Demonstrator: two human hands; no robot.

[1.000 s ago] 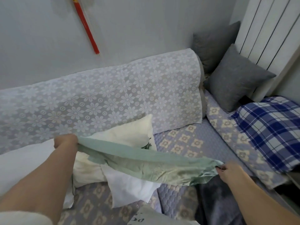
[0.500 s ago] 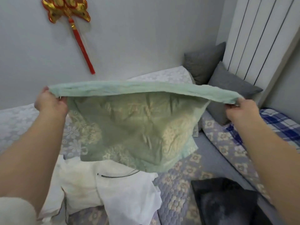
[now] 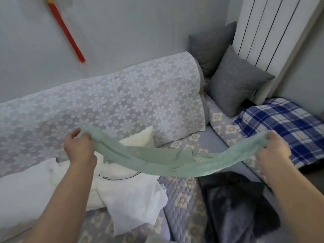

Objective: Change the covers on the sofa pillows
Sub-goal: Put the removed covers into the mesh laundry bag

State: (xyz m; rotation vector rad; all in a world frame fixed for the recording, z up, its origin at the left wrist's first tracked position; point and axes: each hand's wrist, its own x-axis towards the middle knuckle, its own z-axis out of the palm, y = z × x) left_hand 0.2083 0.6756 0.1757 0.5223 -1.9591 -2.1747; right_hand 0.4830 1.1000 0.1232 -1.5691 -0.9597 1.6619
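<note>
Two hands: both up at mid-frame, well apart, each gripping one end of green cover (image 3: pixel 154 162).
Left hand (image 3: pixel 78 146): fingers curled round bunched left end of cover, left of centre, in front of sofa back.
Right hand (image 3: pixel 273 146): fingers clenched round right end, at right of frame, over blue plaid pillow (image 3: pixel 280 127).
Cover position: slung between hands as sagging band, lowest point at centre of frame, clear of seat as far as visible.
Progress (judged): green cover not on any pillow; bare white pillow (image 3: pixel 26 195) at lower left uncovered; loose white cloth (image 3: pixel 133 200) heaped beside it at lower centre, possibly a removed cover, not certain.
Remaining (judged): find opening of green cover, feed pillow in, close it; two grey pillows (image 3: pixel 236 81) at upper right look already dressed, cannot tell whether due for change.
Cover material: thin, limp, pale green, faint woven pattern, edges folded and rumpled.
White pillow: soft, plump, smooth.
Sofa back (image 3: pixel 122 99): lace-like throw with daisy pattern, rounded top.
Seat (image 3: pixel 184 204): quilted lilac pad with square flower motifs.
Lower right: dark plush fabric (image 3: pixel 236 207), fuzzy, crumpled.
Upper left: red tassel (image 3: pixel 68 34) hanging on plain wall.
</note>
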